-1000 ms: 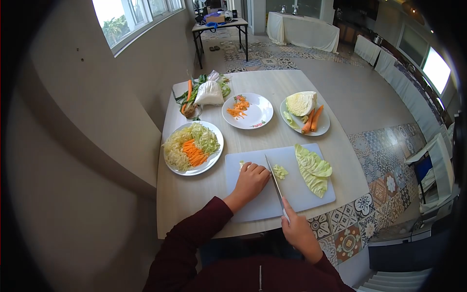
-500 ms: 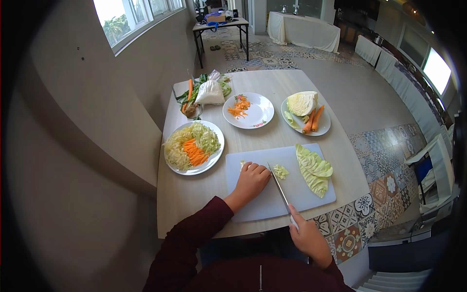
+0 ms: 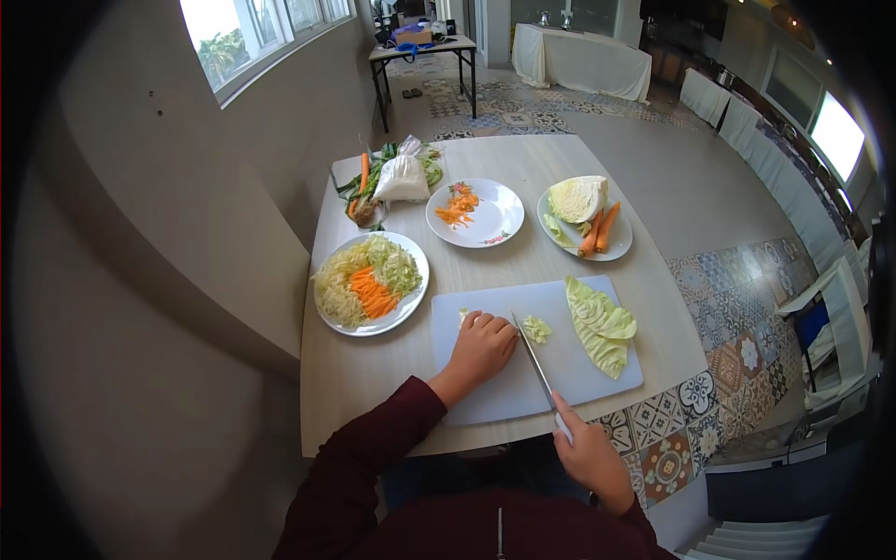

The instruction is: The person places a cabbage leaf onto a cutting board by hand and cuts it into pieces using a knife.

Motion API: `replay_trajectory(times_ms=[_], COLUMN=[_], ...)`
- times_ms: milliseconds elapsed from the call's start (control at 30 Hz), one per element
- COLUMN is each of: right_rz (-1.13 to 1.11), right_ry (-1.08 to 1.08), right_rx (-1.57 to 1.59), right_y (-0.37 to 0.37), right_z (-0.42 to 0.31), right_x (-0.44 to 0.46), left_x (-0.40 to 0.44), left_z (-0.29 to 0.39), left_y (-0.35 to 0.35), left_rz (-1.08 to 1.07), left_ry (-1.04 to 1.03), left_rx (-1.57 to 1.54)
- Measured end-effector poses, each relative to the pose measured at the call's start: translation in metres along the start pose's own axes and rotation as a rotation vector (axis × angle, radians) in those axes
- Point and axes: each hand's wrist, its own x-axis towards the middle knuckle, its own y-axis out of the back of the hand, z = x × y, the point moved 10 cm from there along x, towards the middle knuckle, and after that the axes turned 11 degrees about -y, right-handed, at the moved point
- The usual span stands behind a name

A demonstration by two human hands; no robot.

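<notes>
My left hand (image 3: 480, 351) is closed over a piece of cabbage on the white cutting board (image 3: 485, 408); most of the piece is hidden under the fingers, with a pale bit showing behind them. My right hand (image 3: 592, 455) grips the white handle of a knife (image 3: 535, 362). The blade rests beside my left fingertips and points away from me. Just right of the blade lies a small pile of cut cabbage (image 3: 537, 329). Larger cabbage leaves (image 3: 600, 327) lie at the board's right side.
Behind the board are a plate of shredded cabbage and carrot (image 3: 417, 303), a plate with carrot scraps (image 3: 495, 203) and a plate (image 3: 623, 245) with cabbage and carrots. A plastic bag (image 3: 402, 180) and vegetables sit at the back left. A wall is at left.
My right hand and the knife handle have moved to the right and slightly back toward me, changing the blade's angle. My left hand has stayed in nearly the same place.
</notes>
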Motion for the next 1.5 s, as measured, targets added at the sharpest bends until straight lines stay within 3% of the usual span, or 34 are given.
replay_trajectory(times_ms=[1500], right_rz=[0.067], right_ry=[0.091], right_rx=[0.116], right_y=[-0.013], right_z=[0.01], right_x=[0.012], left_x=[-0.002], left_z=[0.0], left_y=[-0.005], left_rz=[-0.003], left_ry=[-0.03], left_rx=[-0.01])
